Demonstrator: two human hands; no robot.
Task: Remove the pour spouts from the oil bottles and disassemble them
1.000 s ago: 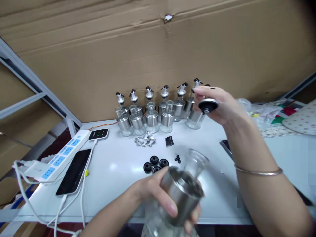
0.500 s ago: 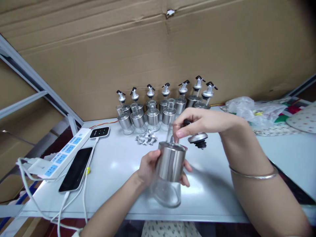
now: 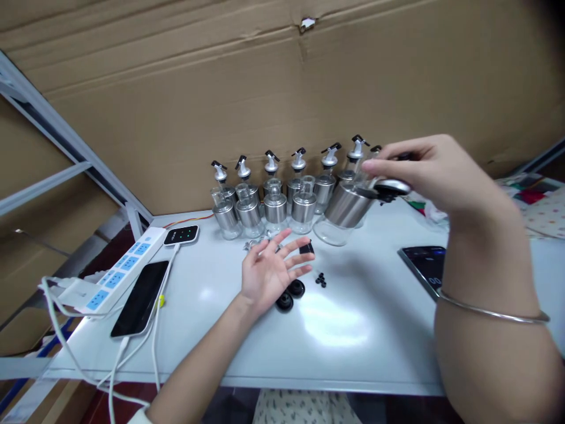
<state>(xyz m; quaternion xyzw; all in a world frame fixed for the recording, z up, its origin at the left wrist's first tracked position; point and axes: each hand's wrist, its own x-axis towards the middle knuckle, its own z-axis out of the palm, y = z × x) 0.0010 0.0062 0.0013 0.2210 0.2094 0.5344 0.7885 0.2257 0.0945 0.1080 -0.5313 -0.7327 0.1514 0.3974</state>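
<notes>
My right hand (image 3: 406, 168) grips a glass bottle (image 3: 348, 205) with a steel band by its neck. The bottle is tilted, its base near the table at the right end of the bottle rows. A pourer spout (image 3: 391, 188), silver and black, hangs from the same hand. My left hand (image 3: 269, 274) is empty, palm up with fingers spread, over the table. Beside it lie black round caps (image 3: 285, 301), several tiny black pieces (image 3: 321, 280) and a black block (image 3: 306, 247). Small silver parts (image 3: 252, 244) are partly hidden behind its fingers.
Open-necked bottles (image 3: 274, 209) stand in front of a back row with pourers (image 3: 271, 162), against a cardboard wall (image 3: 198, 106). On the left are a power strip (image 3: 128, 262), a phone (image 3: 140, 299), cables and a small black device (image 3: 181, 235). Another phone (image 3: 424, 268) lies right.
My right hand has carried the bottle and pourer up and right, towards the bottle rows. My left hand has let go of the bottle and opened, uncovering the black parts.
</notes>
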